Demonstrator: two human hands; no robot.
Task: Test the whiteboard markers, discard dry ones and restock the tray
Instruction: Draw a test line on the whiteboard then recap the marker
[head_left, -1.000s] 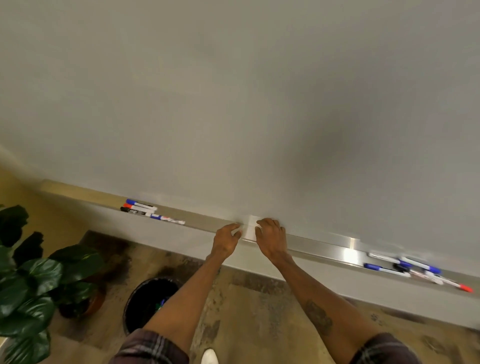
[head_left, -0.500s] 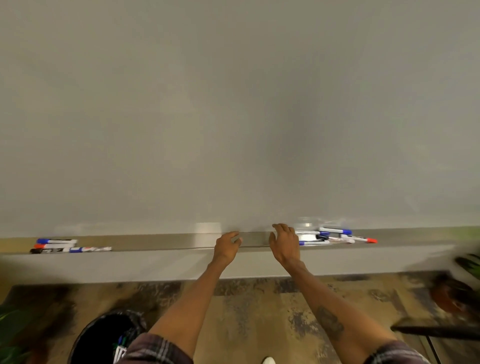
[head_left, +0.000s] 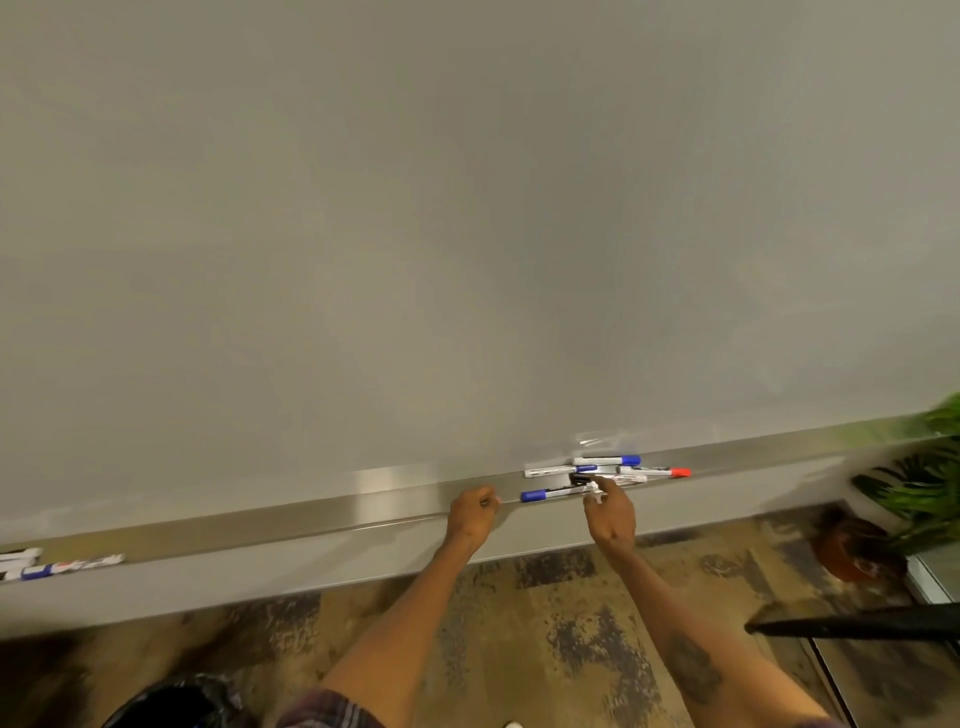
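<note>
A long metal tray (head_left: 322, 514) runs along the foot of the whiteboard (head_left: 467, 234). On its right part lies a cluster of markers (head_left: 597, 475): a blue-capped one (head_left: 550, 493) in front, a red-capped one (head_left: 654, 472) and another blue-capped one (head_left: 608, 460) behind. My right hand (head_left: 610, 512) reaches into this cluster, its fingertips touching a marker; whether it grips one is unclear. My left hand (head_left: 472, 512) rests on the tray's front edge with curled fingers and holds nothing visible. A second group of markers (head_left: 57, 566) lies at the tray's far left.
A black waste bin (head_left: 171, 706) stands on the patterned floor at the lower left. A potted plant (head_left: 914, 488) is at the right, with a dark chair or table edge (head_left: 857, 626) below it.
My view has swung right, so the right marker cluster now sits near the centre. My right hand moved from the tray's middle to that cluster. The left hand stayed on the tray edge.
</note>
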